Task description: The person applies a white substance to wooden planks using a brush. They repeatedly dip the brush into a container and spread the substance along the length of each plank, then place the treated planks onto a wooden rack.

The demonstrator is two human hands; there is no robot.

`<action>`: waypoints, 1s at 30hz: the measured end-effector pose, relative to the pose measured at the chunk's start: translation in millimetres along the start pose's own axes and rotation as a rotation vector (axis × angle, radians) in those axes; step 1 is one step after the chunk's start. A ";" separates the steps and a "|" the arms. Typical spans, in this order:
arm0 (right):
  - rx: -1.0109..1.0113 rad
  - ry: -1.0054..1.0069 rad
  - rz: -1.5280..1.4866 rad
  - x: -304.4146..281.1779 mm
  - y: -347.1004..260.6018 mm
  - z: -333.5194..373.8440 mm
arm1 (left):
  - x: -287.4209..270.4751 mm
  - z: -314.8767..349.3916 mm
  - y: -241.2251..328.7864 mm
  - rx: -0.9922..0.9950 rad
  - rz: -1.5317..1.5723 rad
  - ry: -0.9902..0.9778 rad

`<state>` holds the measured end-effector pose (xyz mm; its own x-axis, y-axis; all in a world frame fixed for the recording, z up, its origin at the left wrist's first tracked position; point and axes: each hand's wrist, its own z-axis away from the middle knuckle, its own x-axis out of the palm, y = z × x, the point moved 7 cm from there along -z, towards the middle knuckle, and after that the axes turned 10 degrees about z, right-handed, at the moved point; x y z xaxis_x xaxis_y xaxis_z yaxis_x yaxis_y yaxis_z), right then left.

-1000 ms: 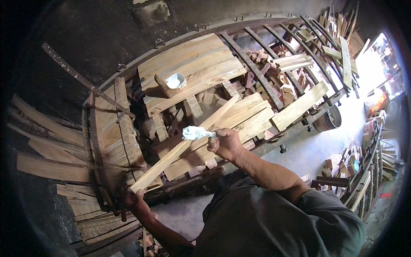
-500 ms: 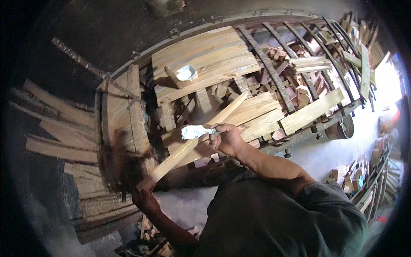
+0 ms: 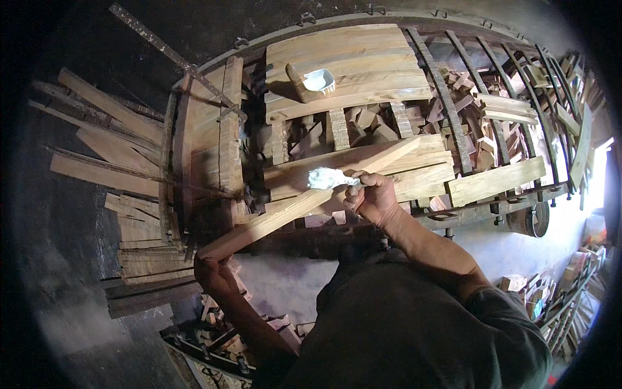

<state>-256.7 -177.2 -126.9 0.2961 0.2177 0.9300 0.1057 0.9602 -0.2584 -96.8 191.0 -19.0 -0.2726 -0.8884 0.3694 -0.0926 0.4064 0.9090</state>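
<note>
My left hand (image 3: 212, 267) grips the near end of a long wooden plank (image 3: 285, 211) that slants up to the right across a metal clamping rack (image 3: 453, 117). My right hand (image 3: 370, 196) holds a brush with white, glue-covered bristles (image 3: 324, 177) pressed on the plank's edge near its middle. A small white bowl (image 3: 319, 79) sits on the glued board panel (image 3: 356, 65) at the back of the rack.
Loose planks (image 3: 110, 155) lie stacked on the dark floor at left. Small wood offcuts (image 3: 363, 126) fill the rack's middle, more boards (image 3: 495, 181) lie at right. Metal bars (image 3: 168, 55) cross the rack. Scraps (image 3: 259, 324) lie near my feet.
The view has shifted so the rack sits lower and more central. My right hand has drawn the brush slightly along the plank; my left hand keeps hold of its near end.
</note>
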 end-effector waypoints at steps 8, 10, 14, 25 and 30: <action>0.011 0.015 0.021 -9.6 19.1 -4.5 | -15.5 -2.3 -57.5 -0.101 0.070 -0.042; 0.042 -0.030 -0.023 -3.7 22.7 -3.6 | -36.1 -0.4 -60.5 -0.057 -0.156 -0.076; -0.004 0.047 0.018 6.3 20.9 3.4 | -32.2 -7.6 -66.7 -0.133 0.081 -0.004; -0.063 -0.021 -0.051 -3.1 30.5 0.7 | -7.8 -36.8 -64.0 -0.088 0.211 -0.116; -0.089 0.040 -0.070 -0.6 31.8 6.7 | -1.8 -47.8 -59.3 -0.052 0.186 -0.167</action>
<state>-260.0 -145.6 -133.9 0.3220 0.1416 0.9361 0.2112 0.9531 -0.2168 -45.0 158.3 -64.3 -0.4352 -0.7500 0.4980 0.0220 0.5442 0.8387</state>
